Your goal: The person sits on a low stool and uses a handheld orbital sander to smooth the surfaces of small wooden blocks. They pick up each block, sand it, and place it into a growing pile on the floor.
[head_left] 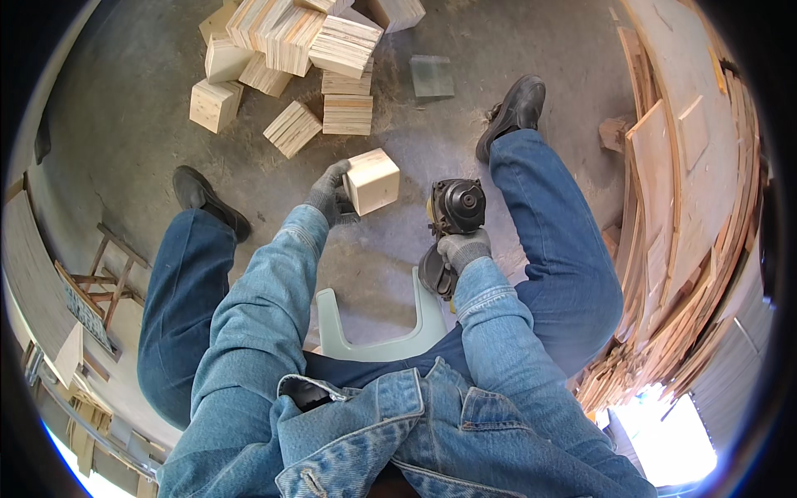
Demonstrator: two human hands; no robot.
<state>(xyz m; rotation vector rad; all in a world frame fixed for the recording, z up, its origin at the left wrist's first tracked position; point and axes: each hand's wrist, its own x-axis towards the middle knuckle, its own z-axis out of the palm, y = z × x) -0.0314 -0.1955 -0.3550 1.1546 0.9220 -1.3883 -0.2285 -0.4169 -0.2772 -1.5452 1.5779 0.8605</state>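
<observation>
In a grey glove, my left hand [330, 196] grips a pale wooden block [373, 181] by its left side, holding it above the floor in front of me. The block looks like a cube with smooth light faces. My right hand [465, 249], gloved too, is closed around the body of a black power sander [458, 206]. The sander's round black head points away from me, to the right of the block and apart from it. Its lower part hangs below my right hand. My fingertips on the block's far side are partly hidden.
Several plywood blocks [347, 46] lie heaped on the concrete floor ahead, with a loose block [292, 129] nearest me. A greenish flat sheet [432, 76] lies right of the heap. Wooden boards and offcuts [664, 191] line the right side. A pale green stool [378, 350] is between my legs.
</observation>
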